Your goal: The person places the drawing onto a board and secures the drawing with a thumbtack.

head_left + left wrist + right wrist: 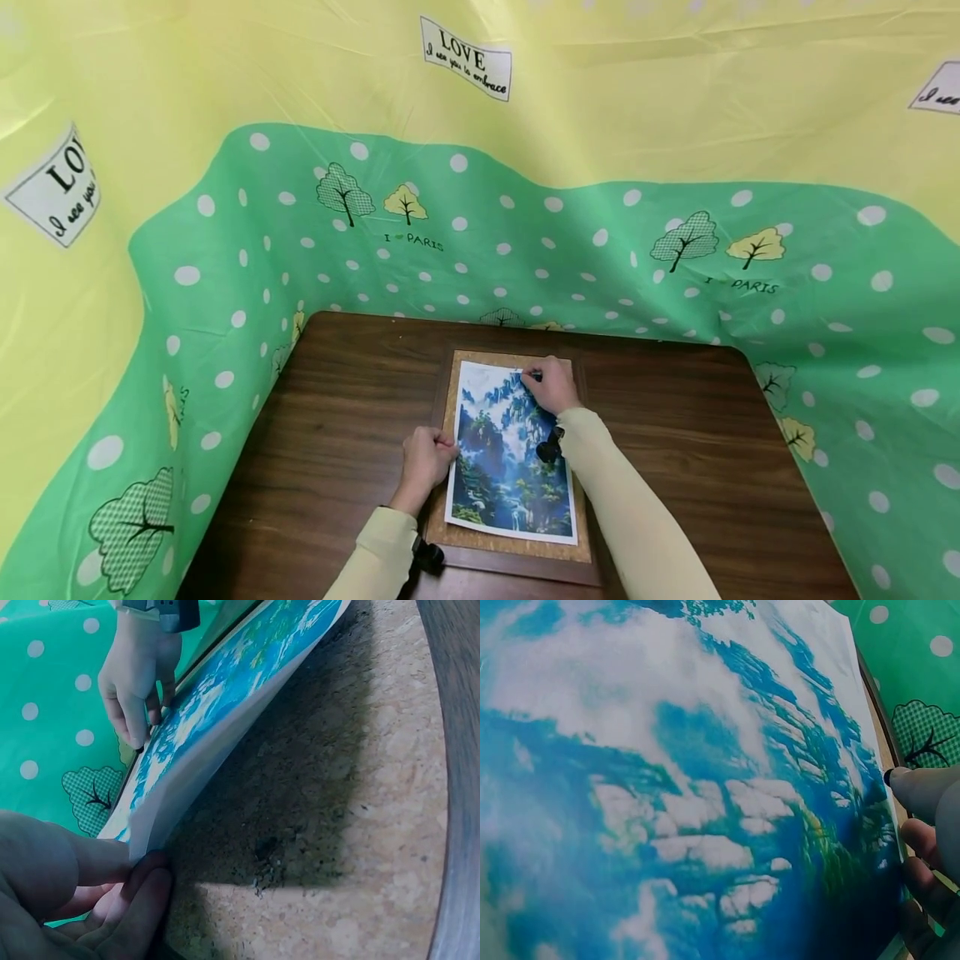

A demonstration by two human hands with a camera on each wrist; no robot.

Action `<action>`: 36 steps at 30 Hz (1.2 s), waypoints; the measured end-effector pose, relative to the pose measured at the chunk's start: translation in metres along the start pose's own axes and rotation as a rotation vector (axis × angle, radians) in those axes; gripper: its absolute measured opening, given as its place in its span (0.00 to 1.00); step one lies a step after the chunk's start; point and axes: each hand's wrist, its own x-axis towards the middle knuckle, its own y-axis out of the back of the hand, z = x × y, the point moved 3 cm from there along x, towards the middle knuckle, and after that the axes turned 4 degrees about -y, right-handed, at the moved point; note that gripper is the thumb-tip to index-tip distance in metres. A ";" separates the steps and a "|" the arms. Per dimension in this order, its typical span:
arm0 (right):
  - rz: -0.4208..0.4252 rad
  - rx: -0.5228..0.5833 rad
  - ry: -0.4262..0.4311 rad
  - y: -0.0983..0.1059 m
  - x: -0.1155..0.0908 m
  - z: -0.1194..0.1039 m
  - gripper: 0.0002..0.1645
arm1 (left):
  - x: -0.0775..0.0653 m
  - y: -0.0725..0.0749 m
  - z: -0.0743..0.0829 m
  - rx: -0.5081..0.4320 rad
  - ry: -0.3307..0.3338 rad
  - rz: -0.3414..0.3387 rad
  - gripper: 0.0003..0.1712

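A landscape print [510, 467] with a white border lies over a cork board [517, 546] in a dark wooden frame. My left hand [427, 462] pinches the print's left edge between thumb and fingers. In the left wrist view that edge bows up off the cork [390, 787] and casts a shadow on it. At the print's top edge is my right hand [553, 386], its fingertips on a small black pin [888, 777]. The pin's lower part is hidden under the fingertip, while the other fingers curl beside the paper's edge.
A dark brown wooden table [337, 400] carries the board. Green and yellow printed cloth [480, 242] hangs around the table's back and sides. Each wrist wears a small black camera, such as the right wrist camera [550, 446].
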 end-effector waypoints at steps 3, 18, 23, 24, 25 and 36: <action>0.027 -0.017 0.010 -0.003 0.001 -0.001 0.05 | 0.000 0.001 0.000 0.006 -0.007 0.006 0.11; 0.058 -0.108 -0.080 -0.012 0.005 -0.007 0.08 | -0.001 0.001 0.002 0.007 -0.018 0.005 0.12; 0.058 -0.110 -0.098 -0.013 0.005 -0.009 0.08 | -0.001 0.001 0.001 0.004 -0.014 0.002 0.12; 0.062 -0.113 -0.098 -0.013 0.005 -0.009 0.08 | -0.001 0.001 0.001 0.002 -0.011 0.001 0.12; 0.066 -0.119 -0.098 -0.014 0.005 -0.009 0.08 | -0.001 0.001 0.001 0.001 -0.007 -0.001 0.12; 0.088 -0.126 -0.125 -0.014 0.004 -0.012 0.07 | -0.001 0.000 0.002 0.011 0.006 -0.004 0.13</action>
